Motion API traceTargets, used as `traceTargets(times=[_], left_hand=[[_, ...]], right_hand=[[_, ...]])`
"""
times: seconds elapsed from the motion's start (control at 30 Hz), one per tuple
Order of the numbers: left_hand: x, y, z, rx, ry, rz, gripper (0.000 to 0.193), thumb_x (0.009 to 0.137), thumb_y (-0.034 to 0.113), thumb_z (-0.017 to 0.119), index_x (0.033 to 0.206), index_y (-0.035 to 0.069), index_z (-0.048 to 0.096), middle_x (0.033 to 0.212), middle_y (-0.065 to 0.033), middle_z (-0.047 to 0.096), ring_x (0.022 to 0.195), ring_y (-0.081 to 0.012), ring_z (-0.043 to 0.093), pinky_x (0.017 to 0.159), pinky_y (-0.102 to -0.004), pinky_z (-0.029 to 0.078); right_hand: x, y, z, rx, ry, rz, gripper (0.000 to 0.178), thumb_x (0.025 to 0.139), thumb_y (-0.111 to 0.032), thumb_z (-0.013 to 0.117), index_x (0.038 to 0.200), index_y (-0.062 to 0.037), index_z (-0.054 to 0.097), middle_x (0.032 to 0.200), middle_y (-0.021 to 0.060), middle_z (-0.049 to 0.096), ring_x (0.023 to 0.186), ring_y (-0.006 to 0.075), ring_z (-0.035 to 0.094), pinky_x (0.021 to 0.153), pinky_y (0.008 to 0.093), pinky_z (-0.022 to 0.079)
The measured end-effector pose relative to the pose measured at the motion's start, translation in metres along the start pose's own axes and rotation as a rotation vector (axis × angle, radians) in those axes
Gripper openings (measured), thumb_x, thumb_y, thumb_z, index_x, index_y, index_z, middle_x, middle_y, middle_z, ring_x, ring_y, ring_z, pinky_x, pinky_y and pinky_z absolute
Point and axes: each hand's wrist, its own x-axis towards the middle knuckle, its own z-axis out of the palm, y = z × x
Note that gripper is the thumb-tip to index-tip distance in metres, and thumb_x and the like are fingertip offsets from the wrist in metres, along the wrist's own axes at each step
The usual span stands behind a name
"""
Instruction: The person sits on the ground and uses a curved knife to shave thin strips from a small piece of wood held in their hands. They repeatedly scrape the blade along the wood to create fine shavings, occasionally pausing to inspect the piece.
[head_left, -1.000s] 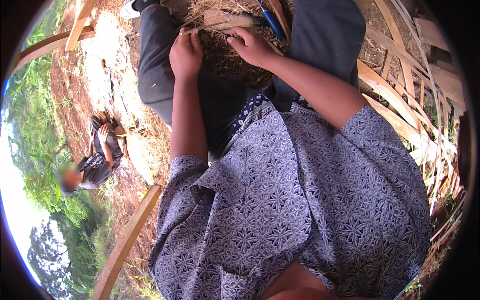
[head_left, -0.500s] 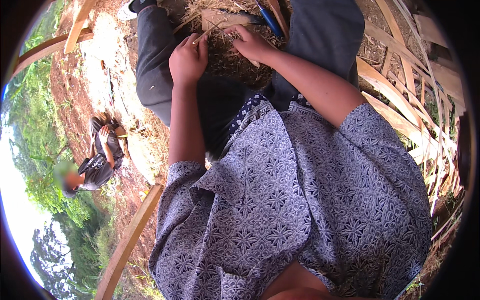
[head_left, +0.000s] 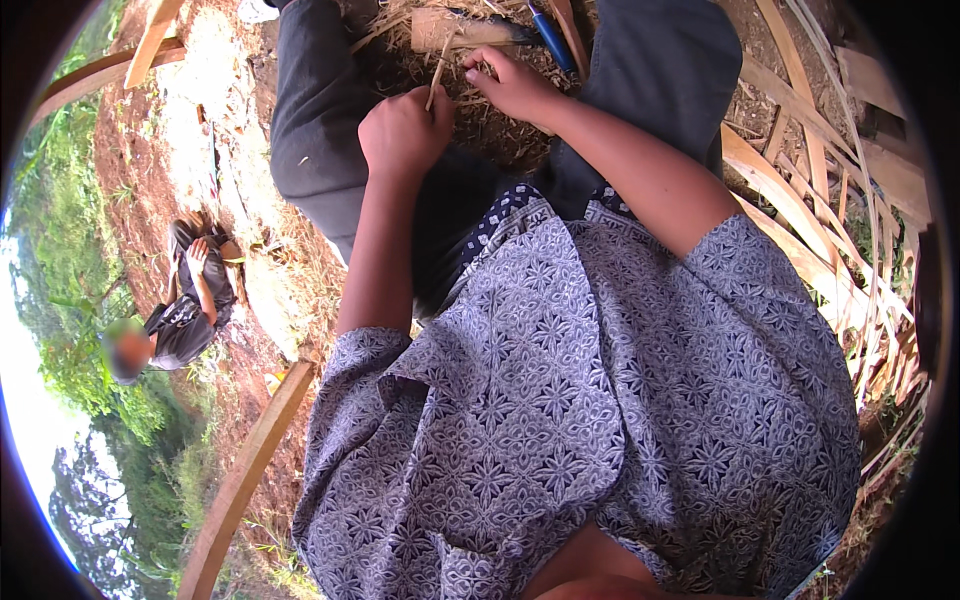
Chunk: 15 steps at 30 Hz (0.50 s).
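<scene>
A thin, pale wooden stick (head_left: 439, 70) stands up from my left hand (head_left: 404, 132), which is closed around its lower end between thumb and fingers. To the right, my right hand (head_left: 515, 88) is curled, thumb and forefinger close to the stick but apart from it. What its fingers hold, if anything, is hidden; a small pale end shows under the wrist. Just beyond both hands lies a flat piece of wood (head_left: 432, 30) on the shavings. A blue-handled tool (head_left: 552, 42) rests on the ground past my right hand.
Wood shavings (head_left: 505, 140) cover the ground between my legs. Long split wooden strips (head_left: 790, 190) are piled at the right. Wooden poles (head_left: 245, 480) stand at the left. Farther left, another person (head_left: 195, 300) sits on the slope.
My left hand has moved right and slightly down, and the stick has swung more upright. A thin dark piece between the hands is no longer visible. My right hand has shifted slightly right.
</scene>
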Motion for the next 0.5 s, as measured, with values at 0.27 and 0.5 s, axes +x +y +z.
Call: traceTargets(times=[0.27, 0.5], left_hand=[[-0.001, -0.003, 0.005, -0.075, 0.083, -0.025, 0.032, 0.1, 0.036, 0.056, 0.081, 0.011, 0.06, 0.075, -0.0135, 0.07, 0.071, -0.0384, 0.069, 0.061, -0.0486, 0.053], [0.001, -0.007, 0.01, -0.092, 0.005, 0.006, 0.03, 0.102, 0.034, 0.055, 0.083, 0.011, 0.06, 0.076, -0.0143, 0.07, 0.072, -0.0388, 0.069, 0.062, -0.0504, 0.054]], right_hand=[[0.006, 0.002, -0.005, -0.005, -0.087, 0.051, 0.029, 0.102, -0.034, 0.06, 0.124, -0.0171, 0.061, 0.079, 0.004, 0.07, 0.067, 0.0182, 0.066, 0.068, 0.0361, 0.052], [0.003, -0.016, -0.012, -0.049, -0.054, 0.048, 0.028, 0.099, -0.04, 0.065, 0.109, -0.0137, 0.066, 0.074, 0.0059, 0.068, 0.064, 0.0188, 0.065, 0.063, 0.037, 0.05]])
